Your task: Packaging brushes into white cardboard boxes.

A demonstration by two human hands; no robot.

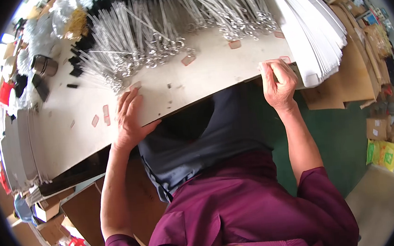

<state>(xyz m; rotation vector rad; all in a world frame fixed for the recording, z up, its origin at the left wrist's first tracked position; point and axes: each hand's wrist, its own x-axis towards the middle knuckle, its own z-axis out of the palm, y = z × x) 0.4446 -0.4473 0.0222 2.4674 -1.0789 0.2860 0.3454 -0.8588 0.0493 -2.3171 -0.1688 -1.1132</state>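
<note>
My left hand (129,116) lies on the white tabletop (194,84) near its front edge. Its fingers reach forward and its thumb points to the right; nothing shows in it. Just past those fingertips are the looped ends of a heap of thin metal rods (139,42). At the right, my right hand (278,83) is closed with curled fingers over the table's front edge. Whatever its fingers may hold is hidden. Beside it stands a fanned stack of long white sheets (310,31). A second heap of looped metal rods (239,8) lies farther back.
Small red-outlined labels (188,60) dot the tabletop. A dark cylindrical container (44,65) and a small black piece (72,86) are at the left. Another white stack (18,146) sits at the left end. Cardboard (342,84) lies right of the table, and cartons (382,129) stand on the floor.
</note>
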